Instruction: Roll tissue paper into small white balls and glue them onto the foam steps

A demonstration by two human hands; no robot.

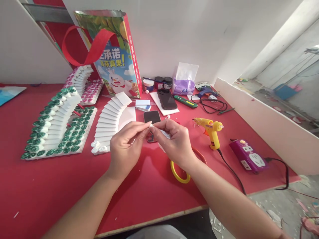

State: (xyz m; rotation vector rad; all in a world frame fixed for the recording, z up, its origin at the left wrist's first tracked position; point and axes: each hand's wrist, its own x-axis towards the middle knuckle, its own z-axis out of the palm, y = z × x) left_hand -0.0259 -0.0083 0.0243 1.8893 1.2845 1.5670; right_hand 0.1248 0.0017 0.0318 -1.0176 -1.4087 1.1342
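Observation:
My left hand (129,142) and my right hand (173,141) meet above the middle of the red table, thumbs and fingertips pinched on a small white piece (151,125). A thin white strip (165,134) shows beside my right fingers; its link to the piece is hidden. Left of my hands stands a curved white staircase model (109,116), with several white rosettes (98,146) at its bottom corner. Beneath my right wrist lies a pair of scissors with yellow and red handles (179,173), partly covered. Behind my fingertips is a small dark-screened device (152,117).
Finished-looking staircases with green (74,136) and pink rosettes (92,92) stand left, near a printed bag (117,63). A yellow glue gun (210,129) and purple power strip (249,156) are right. A phone (167,99), green cutter (185,101), paint jars (159,83) and tissues (183,84) sit behind.

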